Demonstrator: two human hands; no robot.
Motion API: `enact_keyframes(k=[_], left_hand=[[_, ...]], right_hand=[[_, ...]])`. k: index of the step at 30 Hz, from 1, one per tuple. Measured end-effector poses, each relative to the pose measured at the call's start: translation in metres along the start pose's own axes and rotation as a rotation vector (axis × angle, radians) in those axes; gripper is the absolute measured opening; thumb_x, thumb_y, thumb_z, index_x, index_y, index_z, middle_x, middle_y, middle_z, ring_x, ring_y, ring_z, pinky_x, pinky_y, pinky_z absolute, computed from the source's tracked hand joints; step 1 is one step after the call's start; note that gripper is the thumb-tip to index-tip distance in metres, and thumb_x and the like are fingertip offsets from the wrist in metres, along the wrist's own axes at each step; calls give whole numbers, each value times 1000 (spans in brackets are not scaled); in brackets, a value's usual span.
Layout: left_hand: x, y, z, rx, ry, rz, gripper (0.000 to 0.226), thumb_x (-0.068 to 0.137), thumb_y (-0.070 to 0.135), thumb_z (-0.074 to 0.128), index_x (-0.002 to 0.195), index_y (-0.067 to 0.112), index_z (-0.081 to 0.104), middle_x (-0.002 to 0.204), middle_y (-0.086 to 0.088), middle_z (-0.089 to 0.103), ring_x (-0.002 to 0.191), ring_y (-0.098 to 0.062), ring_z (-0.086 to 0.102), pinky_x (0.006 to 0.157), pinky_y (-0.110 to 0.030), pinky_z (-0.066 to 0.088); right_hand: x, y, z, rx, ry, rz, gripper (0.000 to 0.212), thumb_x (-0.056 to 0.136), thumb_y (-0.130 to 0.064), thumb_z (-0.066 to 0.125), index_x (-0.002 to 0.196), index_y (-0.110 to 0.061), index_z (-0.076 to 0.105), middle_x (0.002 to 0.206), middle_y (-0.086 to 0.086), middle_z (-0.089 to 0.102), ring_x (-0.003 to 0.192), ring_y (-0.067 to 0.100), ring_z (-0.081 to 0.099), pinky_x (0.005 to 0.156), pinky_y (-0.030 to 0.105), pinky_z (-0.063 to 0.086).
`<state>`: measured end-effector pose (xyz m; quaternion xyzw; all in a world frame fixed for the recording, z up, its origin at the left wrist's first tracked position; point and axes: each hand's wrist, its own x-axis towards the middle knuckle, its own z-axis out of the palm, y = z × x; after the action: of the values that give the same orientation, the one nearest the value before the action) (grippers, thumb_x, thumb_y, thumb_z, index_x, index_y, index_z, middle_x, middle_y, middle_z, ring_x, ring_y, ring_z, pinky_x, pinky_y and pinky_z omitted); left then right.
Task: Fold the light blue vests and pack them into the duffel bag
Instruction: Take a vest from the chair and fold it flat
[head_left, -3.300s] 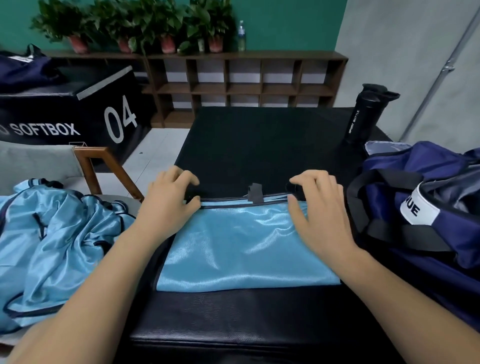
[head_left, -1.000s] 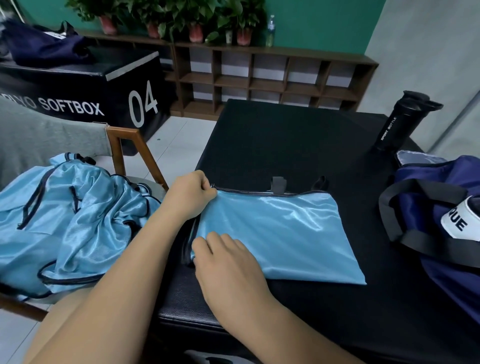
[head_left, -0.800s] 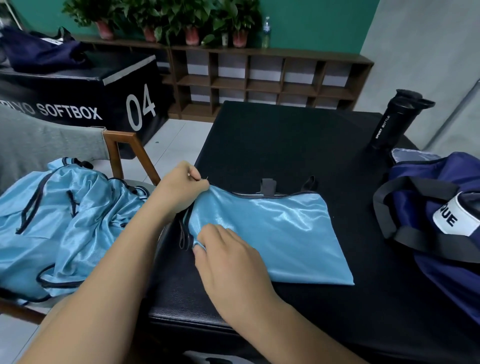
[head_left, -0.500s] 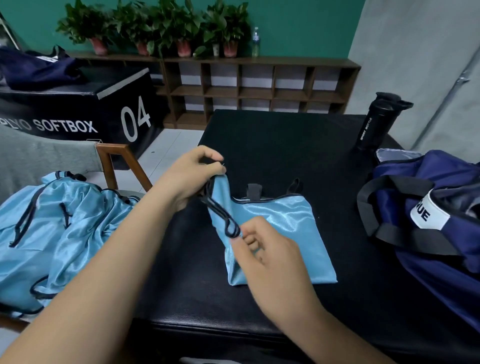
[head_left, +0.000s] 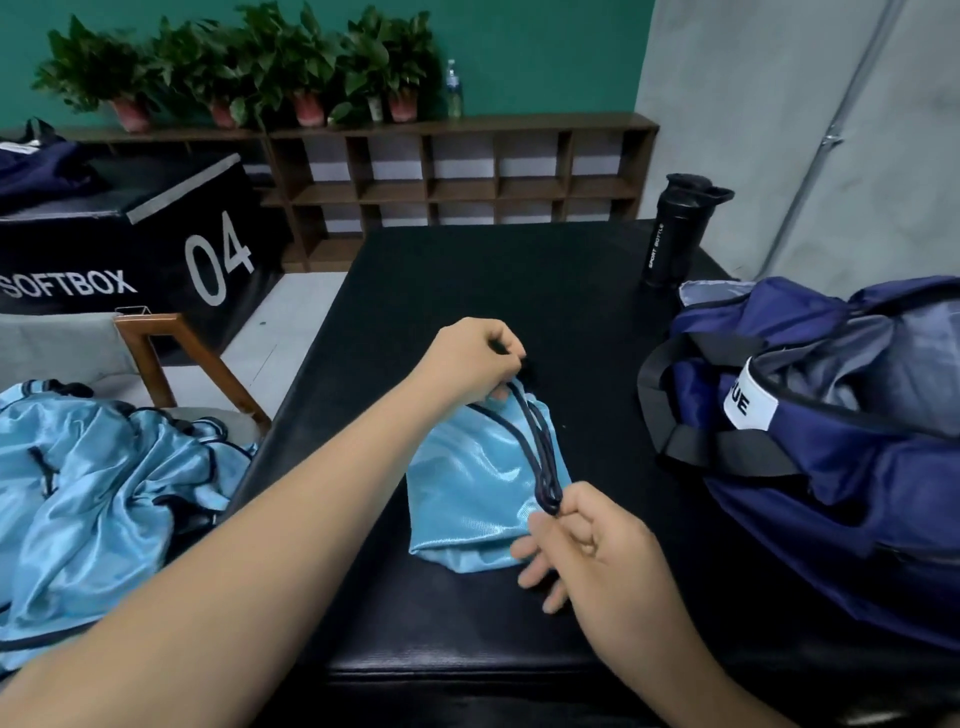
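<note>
A light blue vest (head_left: 467, 488) with dark trim lies folded in half on the black padded table (head_left: 519, 291). My left hand (head_left: 475, 364) pinches its far corner at the dark edge. My right hand (head_left: 587, 540) pinches the near end of the same dark-trimmed edge, which is stretched between both hands above the cloth. A navy duffel bag (head_left: 831, 447) with black handles stands open on the table to the right. A heap of more light blue vests (head_left: 93, 509) lies on a chair at the left.
A black sport bottle (head_left: 675, 234) stands at the table's far right, behind the duffel. A wooden chair arm (head_left: 171, 358) juts up beside the table's left edge. A black softbox block (head_left: 130, 249) and a wooden shelf (head_left: 457, 176) with plants stand beyond.
Both hands lifted the vest's left edge and carried it over to the right, folding the vest in half. The edge now sits on the right side of the cloth.
</note>
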<state>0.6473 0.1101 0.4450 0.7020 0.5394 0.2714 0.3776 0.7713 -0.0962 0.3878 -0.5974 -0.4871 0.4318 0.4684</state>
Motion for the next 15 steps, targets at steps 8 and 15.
enact_keyframes(k=[8, 15], left_hand=[[-19, -14, 2, -30, 188, 332, 20, 99, 17, 68, 110, 33, 71, 92, 11, 73, 92, -8, 71, 82, -24, 55], [-75, -44, -21, 114, 144, 402, 25, 89, 13, 80, 98, 32, 66, 96, 9, 66, 95, -17, 66, 85, -23, 51]], right_hand=[[-10, 9, -24, -230, 78, -124, 37, 101, -26, 66, 72, -11, 50, 54, 4, 62, 45, 25, 56, 48, 34, 45], [17, 7, -29, -660, 109, -762, 7, 97, -24, 71, 94, -21, 65, 95, -15, 59, 89, 12, 57, 80, 36, 45]])
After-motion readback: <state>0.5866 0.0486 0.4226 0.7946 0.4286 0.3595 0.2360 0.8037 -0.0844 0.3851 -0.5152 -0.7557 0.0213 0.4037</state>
